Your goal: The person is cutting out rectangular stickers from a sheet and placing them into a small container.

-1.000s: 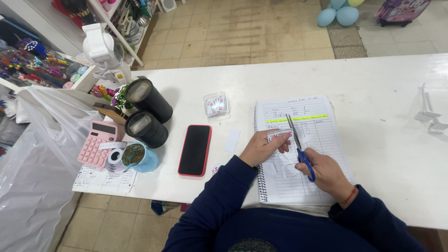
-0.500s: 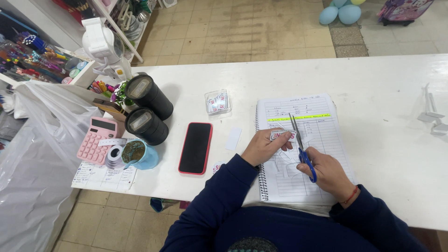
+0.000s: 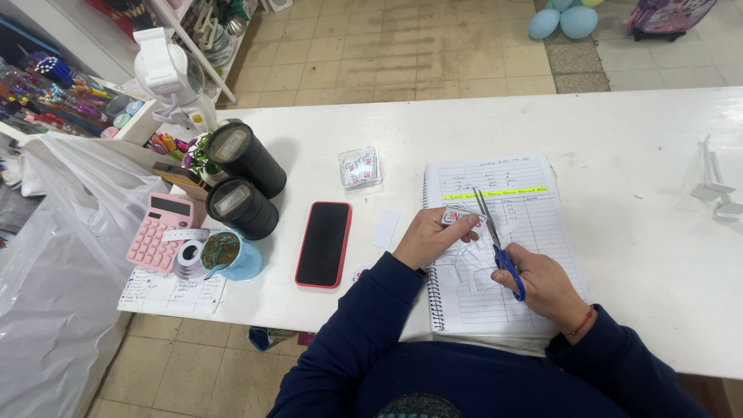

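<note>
My left hand (image 3: 430, 236) pinches a small white printed paper piece (image 3: 459, 219) over a spiral notebook (image 3: 534, 224) with lined, handwritten pages and a yellow highlighted line. My right hand (image 3: 544, 283) grips blue-handled scissors (image 3: 495, 240), whose blades point up toward the paper piece and touch its edge. Thin paper offcuts lie on the notebook page between my hands. Both arms wear dark blue sleeves.
On the white table (image 3: 635, 139): a red-cased phone (image 3: 323, 243), a small clear box (image 3: 360, 168), a white slip (image 3: 385, 229), two black cylinders (image 3: 241, 184), a blue cup (image 3: 230, 255), tape roll, pink calculator (image 3: 159, 231). White plastic bag (image 3: 54, 255) at left. White stands (image 3: 716, 190) at right.
The view has shifted slightly. My hands stay over the notebook, with the scissors held at nearly the same spot against the paper piece.
</note>
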